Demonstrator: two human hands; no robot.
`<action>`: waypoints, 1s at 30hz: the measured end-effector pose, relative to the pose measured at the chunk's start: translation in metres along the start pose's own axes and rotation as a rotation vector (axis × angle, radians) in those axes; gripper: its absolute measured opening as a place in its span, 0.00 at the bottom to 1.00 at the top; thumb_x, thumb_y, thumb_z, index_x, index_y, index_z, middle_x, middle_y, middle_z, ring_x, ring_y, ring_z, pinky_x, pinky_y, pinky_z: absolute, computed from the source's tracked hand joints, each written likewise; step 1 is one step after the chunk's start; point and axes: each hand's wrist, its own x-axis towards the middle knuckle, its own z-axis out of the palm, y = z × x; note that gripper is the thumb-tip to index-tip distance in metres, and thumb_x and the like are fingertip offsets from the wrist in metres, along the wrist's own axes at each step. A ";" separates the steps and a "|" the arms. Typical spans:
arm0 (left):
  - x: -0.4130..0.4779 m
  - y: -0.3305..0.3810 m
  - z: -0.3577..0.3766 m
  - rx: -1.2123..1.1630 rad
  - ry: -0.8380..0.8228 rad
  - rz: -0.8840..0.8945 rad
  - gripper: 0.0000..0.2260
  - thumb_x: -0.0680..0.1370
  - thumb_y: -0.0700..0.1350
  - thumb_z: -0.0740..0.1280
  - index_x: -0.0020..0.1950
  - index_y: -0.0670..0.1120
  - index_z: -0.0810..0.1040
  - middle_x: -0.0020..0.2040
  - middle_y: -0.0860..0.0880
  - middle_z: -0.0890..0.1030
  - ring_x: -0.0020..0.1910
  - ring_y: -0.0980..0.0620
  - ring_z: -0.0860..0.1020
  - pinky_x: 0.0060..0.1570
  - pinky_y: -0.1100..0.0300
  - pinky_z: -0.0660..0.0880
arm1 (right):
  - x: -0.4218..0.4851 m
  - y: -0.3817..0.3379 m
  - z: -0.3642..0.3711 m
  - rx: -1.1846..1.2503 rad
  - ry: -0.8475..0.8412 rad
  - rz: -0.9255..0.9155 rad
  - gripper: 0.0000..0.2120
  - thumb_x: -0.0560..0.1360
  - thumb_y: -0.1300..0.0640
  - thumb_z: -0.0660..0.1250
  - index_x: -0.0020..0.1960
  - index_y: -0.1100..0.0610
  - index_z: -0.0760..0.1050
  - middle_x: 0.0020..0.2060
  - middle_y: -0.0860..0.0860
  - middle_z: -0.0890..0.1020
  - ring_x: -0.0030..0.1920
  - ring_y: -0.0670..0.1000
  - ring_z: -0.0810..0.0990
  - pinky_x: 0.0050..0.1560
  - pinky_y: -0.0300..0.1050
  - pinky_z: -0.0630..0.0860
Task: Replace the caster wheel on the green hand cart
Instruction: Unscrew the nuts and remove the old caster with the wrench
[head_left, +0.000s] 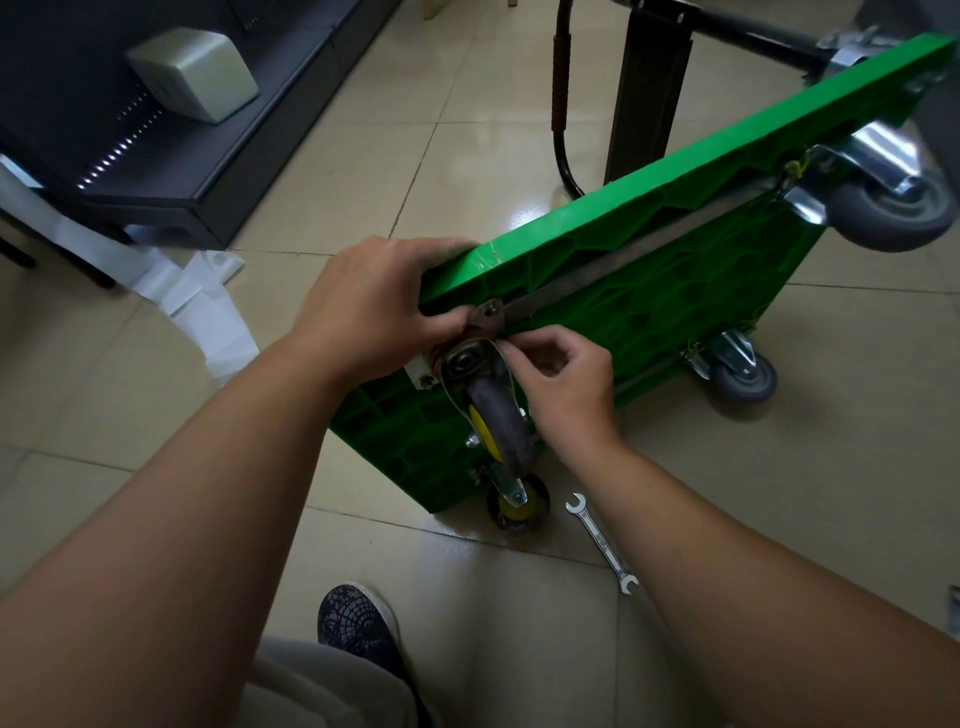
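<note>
While the cart (649, 291) stands tipped on its long edge on the tiled floor (156, 415), underside toward the camera, the work centres on its near upper corner. Left to right: the left hand (374, 306) is clamped over that corner, fingers wrapped round the deck edge and the top of the mounting plate (488, 318). The caster (493, 410), yellow-hubbed, sits against the plate at that corner, its wheel hanging downward. The right hand (563, 374) is pinched together at the plate's right edge, thumb and forefinger closed on something too small to identify, probably a nut or bolt. A second yellow-hubbed caster (518, 501) lies at the near lower corner, touching the floor; whether it is fitted cannot be told. A spanner (602, 543) lies unused on the floor just right of it. Two grey casters (743, 371) remain at the far corners.

Judgement: the caster is in position and fasteners are at hand-threading stage; tightening with the spanner and righting the cart remain.
</note>
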 end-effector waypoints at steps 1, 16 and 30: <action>0.000 0.000 0.000 0.002 0.001 -0.004 0.25 0.74 0.53 0.75 0.71 0.55 0.78 0.55 0.50 0.87 0.52 0.46 0.84 0.47 0.50 0.80 | 0.001 0.000 0.002 0.031 0.011 0.056 0.05 0.72 0.57 0.78 0.42 0.53 0.81 0.36 0.48 0.85 0.39 0.45 0.84 0.39 0.36 0.78; 0.001 -0.001 0.000 0.003 -0.022 -0.026 0.25 0.74 0.54 0.74 0.71 0.56 0.77 0.56 0.50 0.86 0.53 0.46 0.84 0.48 0.48 0.80 | -0.002 0.001 0.004 -0.334 0.017 -0.082 0.06 0.71 0.56 0.77 0.40 0.52 0.80 0.32 0.44 0.81 0.34 0.42 0.79 0.35 0.38 0.76; 0.000 0.000 -0.001 0.003 -0.019 -0.024 0.25 0.74 0.53 0.74 0.71 0.56 0.78 0.55 0.50 0.87 0.52 0.46 0.84 0.48 0.49 0.80 | -0.003 0.003 -0.007 -0.472 -0.002 -0.314 0.07 0.72 0.58 0.76 0.47 0.59 0.82 0.41 0.53 0.84 0.43 0.54 0.83 0.43 0.53 0.80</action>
